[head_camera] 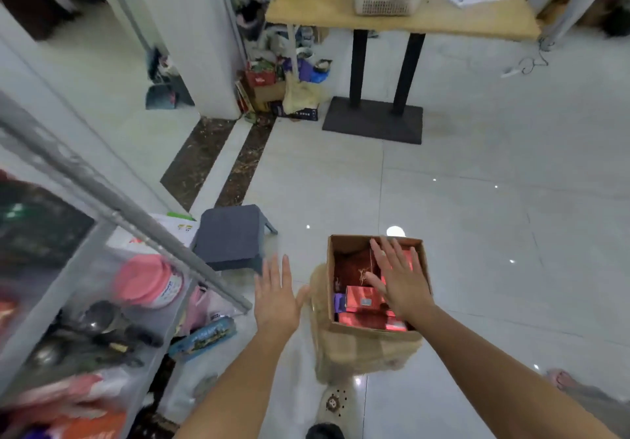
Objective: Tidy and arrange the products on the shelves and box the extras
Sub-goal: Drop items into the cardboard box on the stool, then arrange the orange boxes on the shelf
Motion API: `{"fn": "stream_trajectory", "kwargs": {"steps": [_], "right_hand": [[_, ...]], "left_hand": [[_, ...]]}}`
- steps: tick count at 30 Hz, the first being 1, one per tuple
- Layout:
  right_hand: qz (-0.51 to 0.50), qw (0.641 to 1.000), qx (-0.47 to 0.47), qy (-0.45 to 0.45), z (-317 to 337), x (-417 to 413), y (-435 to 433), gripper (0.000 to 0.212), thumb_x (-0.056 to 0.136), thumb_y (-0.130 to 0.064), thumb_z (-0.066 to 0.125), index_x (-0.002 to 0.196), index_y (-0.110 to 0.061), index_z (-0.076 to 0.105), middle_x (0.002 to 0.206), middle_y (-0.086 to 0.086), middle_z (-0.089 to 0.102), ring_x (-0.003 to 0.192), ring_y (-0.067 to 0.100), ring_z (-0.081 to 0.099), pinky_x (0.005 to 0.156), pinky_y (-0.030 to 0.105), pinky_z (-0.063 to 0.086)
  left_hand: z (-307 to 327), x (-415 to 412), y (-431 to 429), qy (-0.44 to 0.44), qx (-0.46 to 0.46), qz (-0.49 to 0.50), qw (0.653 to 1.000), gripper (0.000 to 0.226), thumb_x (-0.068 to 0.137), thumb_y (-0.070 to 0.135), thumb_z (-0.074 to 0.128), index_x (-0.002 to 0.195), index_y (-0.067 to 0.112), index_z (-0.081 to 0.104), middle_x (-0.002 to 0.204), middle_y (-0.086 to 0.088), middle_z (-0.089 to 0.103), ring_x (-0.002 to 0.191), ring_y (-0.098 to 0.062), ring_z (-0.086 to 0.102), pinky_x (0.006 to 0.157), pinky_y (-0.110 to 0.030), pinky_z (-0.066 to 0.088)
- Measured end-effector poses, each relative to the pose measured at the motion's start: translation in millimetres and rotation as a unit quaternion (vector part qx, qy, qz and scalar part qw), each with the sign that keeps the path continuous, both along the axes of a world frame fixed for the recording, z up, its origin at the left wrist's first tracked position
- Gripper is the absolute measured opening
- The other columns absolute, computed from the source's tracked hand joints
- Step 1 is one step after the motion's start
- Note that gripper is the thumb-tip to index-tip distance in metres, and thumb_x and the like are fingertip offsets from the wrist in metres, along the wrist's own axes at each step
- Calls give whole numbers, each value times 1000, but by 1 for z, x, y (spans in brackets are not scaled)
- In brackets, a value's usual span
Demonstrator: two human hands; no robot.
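Red shiny cartons (361,297) packed in open brown cardboard box (375,336) on floor (477,234). Right hand (399,285) over them, fingers (397,261) spread wide, empty; left hand (274,297) likewise. Grey metal shelf (146,234) seemingly unsorted.

Nothing legible here. Blue print on the pink-lidded tub (160,288) is blurred out. A white mark on the red crate (260,79) is too small to read, and the red boxes (363,297) in the carton (368,336) show only smudged emblems.
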State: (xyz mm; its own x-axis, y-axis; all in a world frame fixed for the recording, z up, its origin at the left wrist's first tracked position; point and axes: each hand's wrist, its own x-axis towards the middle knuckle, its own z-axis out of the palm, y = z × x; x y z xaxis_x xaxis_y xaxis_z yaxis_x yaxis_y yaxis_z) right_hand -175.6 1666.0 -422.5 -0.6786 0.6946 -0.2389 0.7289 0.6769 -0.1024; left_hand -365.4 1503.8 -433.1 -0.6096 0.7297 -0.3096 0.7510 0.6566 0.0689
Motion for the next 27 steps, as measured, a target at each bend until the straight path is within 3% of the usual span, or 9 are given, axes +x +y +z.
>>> {"fn": "stream_trajectory", "kwargs": {"steps": [3,6,10,14,17,21,24,27], "right_hand": [[79,997,8,17,34,-25,-33,78,85,-65,-11,153,-27,-14,163,1,-11,150,20,-9,119,45,-5],[171,983,11,65,67,-57,-87,69,97,-61,10,152,-29,-18,163,1,-14,151,20,-8,120,46,-2],[311,942,11,123,115,-101,-197,70,93,-61,6,150,-30,-19,163,0,-11,151,19,-5,119,46,2],[439,877,-12,193,168,-127,-325,70,98,-57,21,156,-23,1,164,6,4,151,23,6,120,45,5],[530,827,13,185,197,-142,-408,68,100,-56,21,153,-29,-11,164,2,-4,151,20,-2,119,44,1],[606,766,42,210,219,-152,-500,66,102,-54,23,156,-26,-3,164,1,4,151,19,0,118,43,-3],[633,744,37,209,225,-157,-558,66,101,-56,24,156,-29,0,164,0,4,151,20,0,120,47,1],[647,738,48,185,226,-169,-607,65,100,-58,20,155,-32,-4,164,-3,-5,150,18,-8,119,46,-6]], "left_hand": [[37,2,-65,54,17,67,996,75,99,60,11,154,17,-16,162,-7,-20,150,-26,-18,120,-42,-6],[75,11,-152,106,20,132,985,73,101,56,18,152,18,-19,163,-6,-18,150,-25,-17,120,-43,-8],[134,32,-302,191,-5,226,955,71,103,53,19,154,18,-17,161,-5,-22,149,-25,-18,120,-43,-10],[188,56,-431,236,4,354,905,71,102,55,16,154,21,-18,162,-4,-21,149,-25,-19,121,-43,-10],[211,78,-505,269,25,427,863,72,101,57,17,152,21,-19,162,-7,-19,149,-28,-19,119,-42,-13],[220,104,-582,276,8,507,816,73,101,58,15,149,20,-25,160,-6,-25,148,-25,-24,120,-43,-14],[218,115,-626,265,1,537,801,74,101,58,13,152,16,-22,157,-7,-31,147,-25,-25,120,-43,-13],[216,114,-663,250,13,541,803,75,101,56,14,151,15,-24,147,-3,-40,147,-23,-26,117,-41,-17]]}}
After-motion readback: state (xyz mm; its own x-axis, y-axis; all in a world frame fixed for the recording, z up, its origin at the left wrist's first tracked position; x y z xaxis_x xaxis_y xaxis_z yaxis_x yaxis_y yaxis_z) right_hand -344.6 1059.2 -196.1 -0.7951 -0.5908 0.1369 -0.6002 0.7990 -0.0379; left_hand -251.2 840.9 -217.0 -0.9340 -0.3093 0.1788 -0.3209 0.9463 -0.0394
